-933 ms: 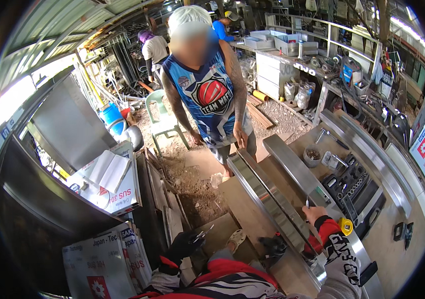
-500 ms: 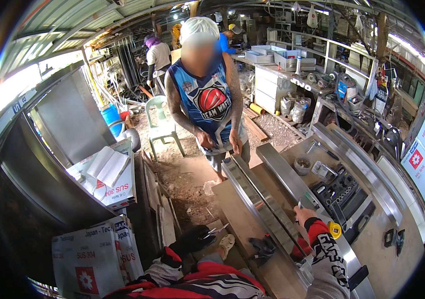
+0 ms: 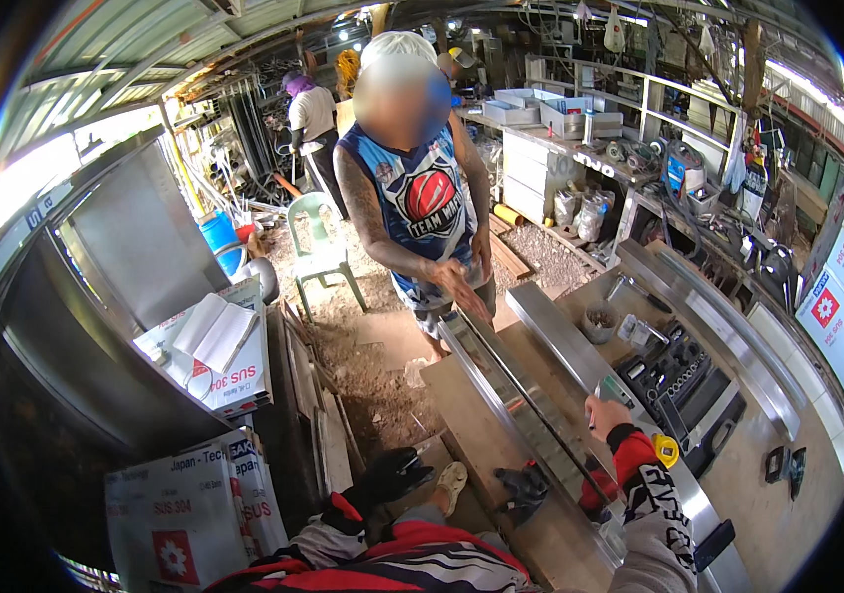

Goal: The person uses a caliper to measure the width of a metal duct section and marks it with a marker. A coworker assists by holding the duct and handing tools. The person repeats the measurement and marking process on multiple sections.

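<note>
My right hand (image 3: 608,415) is bare and closed around a slim pen-like stick (image 3: 596,392), held over a flat steel bar (image 3: 565,341) on the workbench. Under my right forearm runs a shiny steel channel (image 3: 516,395). My left hand (image 3: 387,476), in a black glove, hangs low beside the bench with curled fingers. A small pale bit shows at its fingertips, too small to make out. A crumpled dark glove (image 3: 523,491) lies near the channel. A yellow tape measure (image 3: 666,452) sits beside my right wrist.
Across the bench stands a person in a blue sleeveless jersey (image 3: 432,203), one hand (image 3: 461,287) above the channel's far end. An open black socket set (image 3: 679,376), a tub (image 3: 600,324) and long steel pieces (image 3: 713,336) occupy the right. Wrapped sheet panels (image 3: 184,504) stand at left.
The person opposite has stretched a hand out over the channel's end. My right hand has shifted slightly down the bar. The pale pieces at my left hand show less now.
</note>
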Available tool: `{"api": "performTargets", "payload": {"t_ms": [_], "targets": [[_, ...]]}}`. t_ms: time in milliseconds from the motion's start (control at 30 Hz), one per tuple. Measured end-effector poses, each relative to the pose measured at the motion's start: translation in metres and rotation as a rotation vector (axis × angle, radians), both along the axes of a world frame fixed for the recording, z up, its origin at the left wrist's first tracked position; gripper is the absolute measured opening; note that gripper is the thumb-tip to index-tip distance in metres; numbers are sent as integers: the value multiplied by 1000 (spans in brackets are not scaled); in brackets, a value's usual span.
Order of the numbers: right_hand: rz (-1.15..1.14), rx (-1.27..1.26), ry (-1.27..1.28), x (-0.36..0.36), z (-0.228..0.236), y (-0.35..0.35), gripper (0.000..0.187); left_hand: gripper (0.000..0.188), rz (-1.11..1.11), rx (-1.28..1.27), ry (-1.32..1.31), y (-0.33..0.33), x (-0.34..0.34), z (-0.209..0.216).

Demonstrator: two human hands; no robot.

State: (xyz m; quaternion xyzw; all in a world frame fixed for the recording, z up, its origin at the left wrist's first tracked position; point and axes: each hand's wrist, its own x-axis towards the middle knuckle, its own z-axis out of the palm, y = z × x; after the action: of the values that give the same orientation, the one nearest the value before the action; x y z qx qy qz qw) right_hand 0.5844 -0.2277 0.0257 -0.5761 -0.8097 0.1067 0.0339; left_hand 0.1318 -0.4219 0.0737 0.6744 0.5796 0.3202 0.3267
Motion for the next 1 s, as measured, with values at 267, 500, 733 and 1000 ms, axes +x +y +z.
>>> {"api": "performTargets", "payload": {"t_ms": [267,500,733,1000], "targets": [[200,506,804,-74,118,-99,27,17,-167,-74,-200,29,82,13],[275,405,762,-105,149,-150,45,24,-247,-201,-784,64,146,34],[55,403,1132,-95,161,-176,27,22,-280,-434,-1225,59,162,54],[-467,454,1245,-67,101,-210,18,26,-120,-561,-1440,109,131,-19]]}}
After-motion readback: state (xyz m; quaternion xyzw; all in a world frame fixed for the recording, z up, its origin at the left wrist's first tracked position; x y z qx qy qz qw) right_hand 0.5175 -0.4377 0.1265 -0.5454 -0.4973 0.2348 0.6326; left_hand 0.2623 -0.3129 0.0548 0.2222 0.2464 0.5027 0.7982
